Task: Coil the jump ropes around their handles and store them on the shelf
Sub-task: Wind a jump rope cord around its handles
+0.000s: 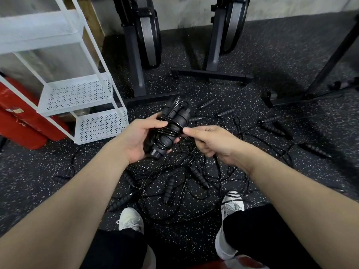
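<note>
Flooring of dark speckled rubber fills the view, with two black machine frames standing at the far wall. White shelf with perforated trays stands to your left, red cases behind it. Loose jump ropes lie tangled on the floor between your white shoes, their ribbed handles scattered around. Your left hand curls round a bundle of handles with cord already wound about it, held above the pile. Your right hand pinches the cord between thumb and forefinger, right beside the bundle.
</note>
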The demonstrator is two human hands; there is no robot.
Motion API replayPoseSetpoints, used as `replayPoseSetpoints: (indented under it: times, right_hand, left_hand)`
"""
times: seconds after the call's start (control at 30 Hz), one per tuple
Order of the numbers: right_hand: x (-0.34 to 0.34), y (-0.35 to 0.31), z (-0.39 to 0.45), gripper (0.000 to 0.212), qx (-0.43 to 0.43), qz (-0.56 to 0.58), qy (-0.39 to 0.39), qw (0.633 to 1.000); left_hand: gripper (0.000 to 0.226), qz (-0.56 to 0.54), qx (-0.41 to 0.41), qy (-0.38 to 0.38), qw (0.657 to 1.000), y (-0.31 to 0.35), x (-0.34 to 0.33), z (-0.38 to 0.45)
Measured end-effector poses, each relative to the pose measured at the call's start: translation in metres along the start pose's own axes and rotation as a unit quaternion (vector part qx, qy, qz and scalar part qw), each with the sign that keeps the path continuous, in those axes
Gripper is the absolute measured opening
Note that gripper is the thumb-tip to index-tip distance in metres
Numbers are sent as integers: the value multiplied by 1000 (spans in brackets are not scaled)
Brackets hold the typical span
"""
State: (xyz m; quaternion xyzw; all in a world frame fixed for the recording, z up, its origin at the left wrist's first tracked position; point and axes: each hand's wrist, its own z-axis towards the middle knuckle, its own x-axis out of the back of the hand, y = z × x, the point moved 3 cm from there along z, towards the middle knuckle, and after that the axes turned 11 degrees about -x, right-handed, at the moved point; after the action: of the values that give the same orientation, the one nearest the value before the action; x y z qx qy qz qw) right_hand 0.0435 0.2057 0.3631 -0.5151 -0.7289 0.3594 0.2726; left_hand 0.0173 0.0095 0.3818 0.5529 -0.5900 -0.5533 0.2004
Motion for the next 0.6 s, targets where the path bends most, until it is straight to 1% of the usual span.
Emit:
replayPoseSetpoints:
  times: [0.07, 0.17, 0.23, 0.27, 0.3, 0.33, 0.4, 0.47, 0.6]
  right_hand:
    - [-1, 1, -1, 30, -12, 15, -13, 1000]
    - [0, 2, 0, 39, -29, 30, -25, 999]
    - [1, 2, -1, 37, -36, 22, -15, 999]
    - [0, 2, -1, 35, -38, 22, -15, 999]
    - [1, 3, -1, 34, -37, 23, -18, 999]
    - [1, 3, -1, 34, -32, 18, -20, 999]
    - [1, 3, -2, 33, -15, -5, -20, 1000]
    - [0, 2, -3, 34, 12, -25, -18, 999]
    - [5, -1, -3, 47, 75, -28, 11, 997]
  left_hand:
    - [44, -1, -1, 8, 1000, -1, -2, 0]
    - [25, 36, -1, 26, 999, -6, -10, 1]
    - [49, 73, 20, 58, 995, -9, -13, 2]
    - [57, 91, 28, 71, 993, -10, -14, 3]
    - [56, 99, 32, 79, 991, -9, -16, 3]
    - [49, 102, 30, 82, 991, -8, -17, 4]
    - [38, 97, 24, 85, 991, -4, -16, 3]
    - [34, 81, 18, 87, 993, -1, -13, 2]
    - [29, 15, 1, 99, 995, 8, -6, 0]
